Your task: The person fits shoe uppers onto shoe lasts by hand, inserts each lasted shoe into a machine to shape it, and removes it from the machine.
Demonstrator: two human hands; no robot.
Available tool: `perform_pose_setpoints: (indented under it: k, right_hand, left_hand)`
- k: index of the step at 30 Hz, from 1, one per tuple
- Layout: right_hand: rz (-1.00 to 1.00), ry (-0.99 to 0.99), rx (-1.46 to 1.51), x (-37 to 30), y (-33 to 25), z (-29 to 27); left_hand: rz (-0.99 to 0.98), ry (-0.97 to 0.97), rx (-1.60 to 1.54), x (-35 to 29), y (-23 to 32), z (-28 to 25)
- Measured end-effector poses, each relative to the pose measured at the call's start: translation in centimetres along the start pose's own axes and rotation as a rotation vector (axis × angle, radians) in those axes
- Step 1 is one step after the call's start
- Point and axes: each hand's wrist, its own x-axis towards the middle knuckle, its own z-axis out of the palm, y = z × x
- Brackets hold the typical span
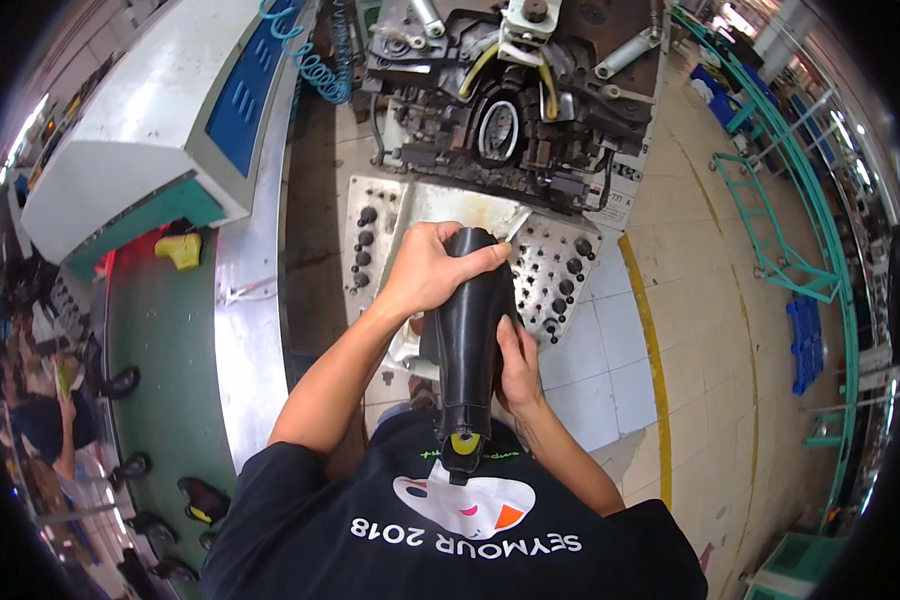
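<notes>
Boot upper [470,335] is apparently already covering a yellow last [464,443] mid-frame, left hand [432,268] gripping its far end, right hand [518,372] its side, the upper-centre machine [545,140] seemingly awaiting it.

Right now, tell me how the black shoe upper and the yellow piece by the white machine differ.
The black shoe upper is long and tapered; the yellow piece is short and blocky.
The black shoe upper is held by the left hand and right hand; no hand touches the yellow piece.
Both show some yellow, the upper only at its near end.
</notes>
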Motion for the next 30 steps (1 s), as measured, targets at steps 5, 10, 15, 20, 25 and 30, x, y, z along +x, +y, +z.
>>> perform_pose_setpoints:
  k: [5, 10, 15, 20, 25, 30]
  right_hand:
    - [-0.187, 0.130, -0.101, 5.7, -0.4, 1.0]
    - [-0.015, 0.169, 0.166, 11.2, -8.3, 5.6]
    - [-0.005, 0.086, 0.327, 17.7, -9.1, 4.3]
    - [-0.020, 0.134, 0.293, 22.2, -6.8, 3.0]
    - [0.016, 0.113, 0.355, 23.8, -7.7, 3.3]
    - [0.001, 0.205, 0.272, 25.1, -7.1, 2.6]
  left_hand:
    - [0.076, 0.034, -0.051, 5.7, 1.3, -0.5]
    - [0.010, 0.106, -0.363, 14.5, 0.8, -0.9]
    - [-0.276, -0.261, -0.846, 13.9, -2.7, -0.4]
    - [-0.335, 0.061, -0.944, 14.6, -2.5, 1.5]
    - [-0.216, 0.185, -0.971, 17.2, -3.6, 2.2]
    - [-0.139, 0.422, -0.821, 18.8, -4.4, 3.2]
